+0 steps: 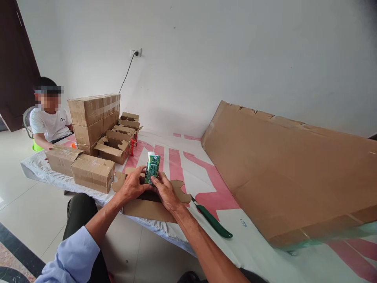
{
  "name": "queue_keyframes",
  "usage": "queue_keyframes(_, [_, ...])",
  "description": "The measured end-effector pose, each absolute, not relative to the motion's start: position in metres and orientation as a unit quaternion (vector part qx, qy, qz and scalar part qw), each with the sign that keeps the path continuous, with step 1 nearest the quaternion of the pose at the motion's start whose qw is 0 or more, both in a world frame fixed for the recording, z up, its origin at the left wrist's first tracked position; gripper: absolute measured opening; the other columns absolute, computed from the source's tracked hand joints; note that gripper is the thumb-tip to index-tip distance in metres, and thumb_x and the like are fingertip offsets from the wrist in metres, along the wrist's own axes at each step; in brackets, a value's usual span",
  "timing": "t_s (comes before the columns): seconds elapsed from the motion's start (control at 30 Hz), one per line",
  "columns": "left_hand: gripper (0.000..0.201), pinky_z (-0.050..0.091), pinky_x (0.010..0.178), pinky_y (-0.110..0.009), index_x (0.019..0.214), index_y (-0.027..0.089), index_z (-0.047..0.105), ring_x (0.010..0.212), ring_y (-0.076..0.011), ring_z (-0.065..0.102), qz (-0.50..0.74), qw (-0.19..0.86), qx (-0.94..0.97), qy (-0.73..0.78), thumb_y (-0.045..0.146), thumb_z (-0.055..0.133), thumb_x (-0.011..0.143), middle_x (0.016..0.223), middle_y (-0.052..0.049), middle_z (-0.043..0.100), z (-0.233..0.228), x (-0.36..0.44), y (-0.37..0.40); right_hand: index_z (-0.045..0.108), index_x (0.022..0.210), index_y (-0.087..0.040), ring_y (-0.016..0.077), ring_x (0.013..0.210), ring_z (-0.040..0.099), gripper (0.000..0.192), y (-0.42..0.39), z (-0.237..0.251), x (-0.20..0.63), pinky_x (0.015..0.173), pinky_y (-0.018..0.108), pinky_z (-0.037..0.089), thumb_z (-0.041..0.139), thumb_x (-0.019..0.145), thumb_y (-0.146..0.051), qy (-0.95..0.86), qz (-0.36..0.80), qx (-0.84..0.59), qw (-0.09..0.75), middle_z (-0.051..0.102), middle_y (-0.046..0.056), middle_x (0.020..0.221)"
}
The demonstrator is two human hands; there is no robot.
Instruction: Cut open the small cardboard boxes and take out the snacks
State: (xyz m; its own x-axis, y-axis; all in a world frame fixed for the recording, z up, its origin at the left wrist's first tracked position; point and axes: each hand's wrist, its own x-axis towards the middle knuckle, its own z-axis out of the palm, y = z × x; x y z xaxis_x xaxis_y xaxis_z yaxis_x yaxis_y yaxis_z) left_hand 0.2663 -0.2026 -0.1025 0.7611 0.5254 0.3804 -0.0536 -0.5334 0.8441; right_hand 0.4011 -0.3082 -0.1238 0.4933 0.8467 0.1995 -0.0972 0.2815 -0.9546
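**A:** What is the biggest thing we can see?

**B:** The big flat cardboard sheet (291,173). It leans on the white wall at our right. It rests on the table cover (253,243), which is white with pink shapes.

**A:** And next?

**B:** The stack of taped brown boxes (94,116) far on our left. A person in a white shirt (51,124) sits beside them. Nearer to us lie two shut boxes (81,167).

**A:** What is right in front of us?

**B:** An open box (153,204) with its flaps spread out. Just beside it, on our right, lies a green-handled tool (213,220).

**A:** And the little thing?

**B:** A small drink carton (152,169). It is green with tiny print and has a white top. It stands upright, a bit tilted, over the open box.

**A:** Who holds it?

**B:** We do! Our left hand (132,184) and our right hand (166,190) both curl around its bottom part, fingers closed on its sides.
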Motion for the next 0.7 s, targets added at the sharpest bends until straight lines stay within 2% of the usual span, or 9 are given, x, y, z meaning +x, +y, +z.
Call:
queue_keyframes(0.1, [0.067, 0.058, 0.087, -0.038, 0.141, 0.024, 0.06, 0.1, -0.028, 0.075, 0.264, 0.376, 0.88, 0.124, 0.035, 0.087, 0.081, 0.121, -0.01, 0.076, -0.098, 0.255, -0.214, 0.071, 0.112, -0.027, 0.0288, 0.101, 0.074, 0.047, -0.316, -0.126, 0.403, 0.087, 0.046, 0.065, 0.083, 0.082, -0.061, -0.333, 0.3, -0.511, 0.733, 0.077, 0.005, 0.111])
queue_keyframes(0.23, [0.065, 0.057, 0.088, -0.04, 0.126, 0.024, 0.071, 0.104, -0.034, 0.074, 0.157, 0.263, 0.949, 0.079, 0.056, 0.092, 0.073, 0.114, -0.01, 0.077, -0.097, 0.238, -0.228, 0.071, 0.106, -0.025, 0.0247, 0.085, 0.074, 0.048, -0.331, -0.125, 0.413, 0.076, 0.043, 0.066, 0.085, 0.079, -0.062, -0.297, 0.249, -0.518, 0.762, 0.074, 0.004, 0.102])
queue_keyframes(0.33, [0.041, 0.055, 0.089, -0.037, 0.113, 0.025, 0.076, 0.103, -0.031, 0.073, 0.176, 0.209, 0.96, 0.057, 0.052, 0.085, 0.084, 0.108, -0.009, 0.076, -0.087, 0.233, -0.219, 0.071, 0.107, -0.025, 0.0236, 0.085, 0.073, 0.047, -0.342, -0.125, 0.422, 0.076, 0.043, 0.067, 0.084, 0.08, -0.061, -0.295, 0.227, -0.52, 0.769, 0.072, 0.004, 0.103])
queue_keyframes(0.4, [0.022, 0.053, 0.093, -0.038, 0.103, 0.023, 0.076, 0.104, -0.03, 0.072, 0.22, 0.17, 0.956, 0.098, 0.043, 0.076, 0.093, 0.105, -0.01, 0.075, -0.075, 0.236, -0.197, 0.071, 0.109, -0.025, 0.0238, 0.087, 0.073, 0.048, -0.347, -0.126, 0.426, 0.076, 0.043, 0.067, 0.084, 0.081, -0.061, -0.299, 0.22, -0.526, 0.765, 0.072, 0.004, 0.103])
queue_keyframes(0.43, [0.019, 0.052, 0.096, -0.039, 0.101, 0.022, 0.076, 0.107, -0.0309, 0.071, 0.23, 0.148, 0.953, 0.131, 0.04, 0.075, 0.094, 0.107, -0.011, 0.074, -0.068, 0.238, -0.182, 0.071, 0.109, -0.025, 0.0238, 0.088, 0.072, 0.048, -0.349, -0.126, 0.427, 0.076, 0.043, 0.067, 0.083, 0.081, -0.061, -0.301, 0.22, -0.529, 0.763, 0.072, 0.004, 0.104])
queue_keyframes(0.5, [0.02, 0.05, 0.099, -0.041, 0.1, 0.022, 0.075, 0.114, -0.0331, 0.069, 0.19, 0.111, 0.957, 0.189, 0.041, 0.076, 0.093, 0.113, -0.013, 0.075, -0.058, 0.242, -0.151, 0.07, 0.11, -0.025, 0.0235, 0.087, 0.072, 0.048, -0.351, -0.127, 0.426, 0.077, 0.043, 0.067, 0.082, 0.082, -0.062, -0.301, 0.221, -0.532, 0.76, 0.072, 0.005, 0.105])
queue_keyframes(0.6, [0.023, 0.047, 0.099, -0.041, 0.099, 0.023, 0.075, 0.114, -0.0319, 0.07, 0.082, 0.068, 0.966, 0.235, 0.044, 0.065, 0.1, 0.111, -0.011, 0.077, -0.055, 0.242, -0.115, 0.071, 0.111, -0.025, 0.0233, 0.087, 0.072, 0.05, -0.35, -0.128, 0.422, 0.078, 0.044, 0.067, 0.083, 0.081, -0.063, -0.294, 0.223, -0.526, 0.766, 0.071, 0.005, 0.106])
queue_keyframes(0.7, [0.032, 0.043, 0.101, -0.04, 0.101, 0.023, 0.075, 0.112, -0.0288, 0.071, 0.065, 0.055, 0.971, 0.225, 0.045, 0.053, 0.106, 0.11, -0.009, 0.078, -0.063, 0.232, -0.1, 0.071, 0.111, -0.025, 0.0235, 0.089, 0.071, 0.05, -0.35, -0.129, 0.42, 0.078, 0.044, 0.067, 0.084, 0.08, -0.063, -0.289, 0.22, -0.524, 0.77, 0.071, 0.005, 0.106])
